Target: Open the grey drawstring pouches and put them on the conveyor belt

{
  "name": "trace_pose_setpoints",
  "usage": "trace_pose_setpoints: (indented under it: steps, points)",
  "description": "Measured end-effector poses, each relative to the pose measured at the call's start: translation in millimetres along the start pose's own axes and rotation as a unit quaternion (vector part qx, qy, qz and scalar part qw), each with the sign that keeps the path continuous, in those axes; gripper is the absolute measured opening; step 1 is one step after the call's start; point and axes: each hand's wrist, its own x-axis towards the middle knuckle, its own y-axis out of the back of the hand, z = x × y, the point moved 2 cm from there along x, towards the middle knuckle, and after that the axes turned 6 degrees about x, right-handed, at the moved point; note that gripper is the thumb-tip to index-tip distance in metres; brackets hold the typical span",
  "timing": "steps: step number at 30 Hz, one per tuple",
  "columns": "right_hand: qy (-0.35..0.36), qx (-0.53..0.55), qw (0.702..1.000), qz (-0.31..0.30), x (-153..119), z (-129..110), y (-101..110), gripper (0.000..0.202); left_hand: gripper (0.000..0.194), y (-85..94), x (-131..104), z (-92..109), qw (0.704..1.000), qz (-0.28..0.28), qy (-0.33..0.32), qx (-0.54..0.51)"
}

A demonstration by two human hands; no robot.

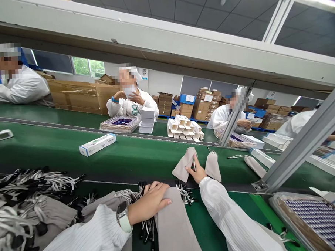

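While the left hand (154, 202) is pressing on a stack of flat grey-beige fabric pouches (174, 223) in the head view, the right hand (197, 171) is reaching over the green conveyor belt (146, 159) and touching a puffed-out grey-beige drawstring pouch (184, 165). The right thumb and forefinger are standing apart at the tips, both meeting the cloth; whether they are pinching it, cannot tell. The left fingers are lying close together, thumb spread, not clamping anything visible.

Risks, as judged: the soft pouch is leaning with little support, so a loose hold could be letting it tip or fold. A second grey-beige pouch (213, 166) is sitting just beside the right hand, so a wrist or sleeve swing could be knocking it over. White cords with black toggles (185, 194) are sticking out by the stack; they could be snagging on the fingers or each other and dragging pouches out of line. Uneven left-hand pressure could be making the smooth stack slide or fan. Farther right, a grey-beige pouch with a trailing cord (254, 166) is lying near a slanted metal post (304, 141), where the cord could be catching if the belt is running; motion, cannot tell.
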Motion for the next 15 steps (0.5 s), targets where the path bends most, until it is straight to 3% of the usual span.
trace_pose_setpoints:
  steps: [3,6,9,12,15]
  points:
    - [-0.013,-0.101,0.994,-0.037,-4.4,-3.5,-5.0,0.059,0.028,2.6,-0.4,3.6,1.000,0.008,-0.013,0.012]
    - [0.092,-0.115,0.989,-0.018,-12.9,-28.8,-7.4,0.049,0.028,3.5,1.8,0.6,0.997,0.019,-0.025,0.075]
    - [0.201,-0.045,0.973,-0.105,-30.5,-59.3,-21.1,0.035,0.030,3.9,7.2,-10.0,0.993,0.010,-0.013,0.116]
    - [0.253,-0.041,0.952,-0.167,-50.0,-77.1,-38.8,0.022,0.030,4.1,12.6,-21.1,0.997,-0.028,-0.014,0.066]
    - [0.250,-0.070,0.954,-0.150,-60.1,-79.2,-48.5,0.020,0.029,3.8,14.6,-26.0,0.998,-0.052,-0.036,-0.007]
